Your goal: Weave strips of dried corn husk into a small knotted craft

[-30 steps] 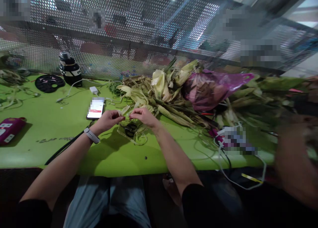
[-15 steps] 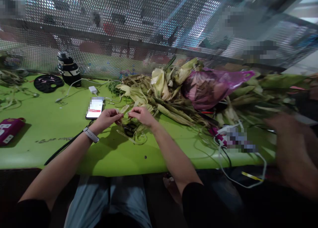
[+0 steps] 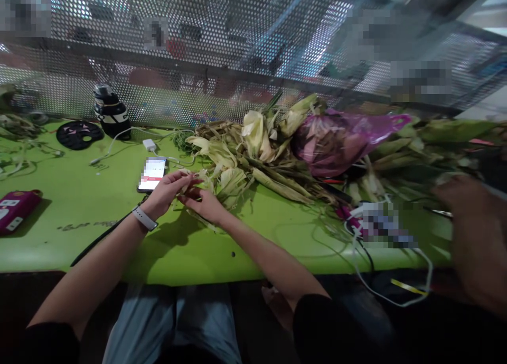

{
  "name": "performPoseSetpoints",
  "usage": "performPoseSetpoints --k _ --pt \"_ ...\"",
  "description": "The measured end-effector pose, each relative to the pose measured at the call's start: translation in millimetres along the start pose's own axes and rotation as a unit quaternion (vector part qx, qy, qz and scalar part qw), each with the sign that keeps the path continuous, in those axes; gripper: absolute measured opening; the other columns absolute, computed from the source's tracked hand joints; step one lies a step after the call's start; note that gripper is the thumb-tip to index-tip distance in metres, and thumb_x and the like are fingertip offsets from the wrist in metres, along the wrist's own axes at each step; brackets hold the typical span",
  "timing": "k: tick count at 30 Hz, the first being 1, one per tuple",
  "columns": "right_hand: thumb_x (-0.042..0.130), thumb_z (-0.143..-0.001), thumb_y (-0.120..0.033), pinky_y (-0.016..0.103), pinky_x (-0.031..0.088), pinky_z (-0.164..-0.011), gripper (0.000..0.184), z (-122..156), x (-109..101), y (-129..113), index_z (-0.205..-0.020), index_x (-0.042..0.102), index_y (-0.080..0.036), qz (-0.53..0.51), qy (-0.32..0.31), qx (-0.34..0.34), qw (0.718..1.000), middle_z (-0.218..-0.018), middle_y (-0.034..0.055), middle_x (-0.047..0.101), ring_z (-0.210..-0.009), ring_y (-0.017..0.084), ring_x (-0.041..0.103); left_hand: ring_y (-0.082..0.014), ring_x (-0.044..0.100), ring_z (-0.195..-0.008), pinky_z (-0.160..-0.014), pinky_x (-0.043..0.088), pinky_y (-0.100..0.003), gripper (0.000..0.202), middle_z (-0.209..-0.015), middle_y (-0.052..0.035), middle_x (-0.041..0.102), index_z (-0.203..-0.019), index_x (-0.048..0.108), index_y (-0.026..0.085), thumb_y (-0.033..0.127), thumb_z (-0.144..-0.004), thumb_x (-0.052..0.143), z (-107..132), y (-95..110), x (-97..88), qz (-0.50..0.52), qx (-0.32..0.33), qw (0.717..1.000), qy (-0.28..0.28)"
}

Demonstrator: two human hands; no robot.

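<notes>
Left hand (image 3: pixel 173 189) and right hand (image 3: pixel 203 203) together above the bright green, smooth worktop (image 3: pixel 87 192), fingertips meeting, the right lower and nearer the wearer. Left fingers pinched on a small, pale green corn-husk piece (image 3: pixel 187 173); right fingers curled in beneath, grip hidden, cannot tell whether they clamp it. Husk piece lies at the left fingertips, mostly covered; its long axis and pointing direction cannot be read.

Below the hands, a thin, pale, loose husk strip (image 3: pixel 206 222) lies on the worktop, long axis slanting from upper left to lower right; any link to the held piece not visible.

Just beyond the right hand: heap of dry, yellow-green and brown corn husks (image 3: pixel 259 137). A long, flat, green husk leaf (image 3: pixel 281 186) at its near side runs lengthwise from upper left to lower right. Translucent pink plastic bag (image 3: pixel 328 147) rests against the heap, right side.

Near left hand: dark-edged phone with lit screen (image 3: pixel 152 176), long axis roughly away from the wearer. Black bottle with white band (image 3: pixel 113 115) upright farther back.
</notes>
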State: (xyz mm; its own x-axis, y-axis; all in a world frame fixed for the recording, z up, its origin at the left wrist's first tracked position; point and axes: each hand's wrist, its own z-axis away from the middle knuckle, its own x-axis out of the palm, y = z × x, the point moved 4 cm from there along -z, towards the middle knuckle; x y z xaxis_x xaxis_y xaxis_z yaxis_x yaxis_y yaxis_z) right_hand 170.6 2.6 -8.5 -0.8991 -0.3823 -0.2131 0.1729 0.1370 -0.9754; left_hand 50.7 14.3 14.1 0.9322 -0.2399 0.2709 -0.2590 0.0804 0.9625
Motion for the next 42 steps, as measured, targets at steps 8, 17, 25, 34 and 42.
performPoseSetpoints --k 8,17,25,34,42 --pt "0.070 -0.068 -0.032 0.027 0.050 -0.064 0.019 4.3 0.5 -1.7 -0.073 0.059 -0.017 -0.172 -0.045 0.079 0.981 -0.068 -0.0004 0.064 -0.064 0.013 0.063 -0.0144 0.067 -0.079 -0.075 0.051 -0.026 0.028 -0.083 -0.0063 0.073 -0.082 0.068 0.012 0.031 -0.065 0.080 -2.6 2.9 -7.5 -0.047 0.018 0.998 0.035" --pt "0.063 -0.081 -0.041 0.021 0.040 -0.040 0.024 6.5 -38.2 -21.3 -0.086 0.058 -0.018 0.054 0.004 0.014 0.998 -0.059 -0.0039 0.057 -0.039 0.007 0.049 -0.0116 0.065 -0.071 -0.077 0.051 -0.028 0.031 -0.079 -0.0038 0.070 -0.079 0.069 0.012 0.033 -0.061 0.083 -7.0 2.9 -15.9 -0.042 0.008 0.998 0.045" --pt "0.060 -0.085 -0.042 0.025 0.048 -0.056 0.024 11.2 -54.2 -34.7 -0.096 0.063 -0.021 0.175 0.066 -0.100 0.977 -0.083 0.0010 0.066 -0.059 0.010 0.057 -0.0113 0.061 -0.070 -0.079 0.049 -0.031 0.032 -0.075 -0.0030 0.067 -0.077 0.069 0.012 0.038 -0.062 0.082 -5.8 3.6 -12.4 -0.088 0.010 0.996 0.013" --pt "0.057 -0.090 -0.033 0.030 0.046 -0.077 0.017 14.9 -56.9 -49.0 -0.089 0.065 -0.018 0.369 0.109 -0.249 0.889 -0.093 0.0072 0.067 -0.087 0.018 0.061 -0.0139 0.060 -0.075 -0.081 0.047 -0.033 0.033 -0.079 -0.0048 0.068 -0.084 0.071 0.013 0.043 -0.069 0.075 -6.4 3.2 -8.2 -0.195 0.022 0.979 -0.063" --pt "0.057 -0.089 -0.039 0.025 0.047 -0.060 0.019 8.6 -60.3 -36.9 -0.089 0.061 -0.021 0.227 0.059 -0.148 0.961 -0.082 0.0005 0.066 -0.063 0.012 0.059 -0.0148 0.062 -0.082 -0.085 0.047 -0.033 0.029 -0.085 -0.0057 0.070 -0.089 0.071 0.014 0.040 -0.076 0.070 -5.7 5.1 -6.5 -0.239 0.040 0.964 -0.106"
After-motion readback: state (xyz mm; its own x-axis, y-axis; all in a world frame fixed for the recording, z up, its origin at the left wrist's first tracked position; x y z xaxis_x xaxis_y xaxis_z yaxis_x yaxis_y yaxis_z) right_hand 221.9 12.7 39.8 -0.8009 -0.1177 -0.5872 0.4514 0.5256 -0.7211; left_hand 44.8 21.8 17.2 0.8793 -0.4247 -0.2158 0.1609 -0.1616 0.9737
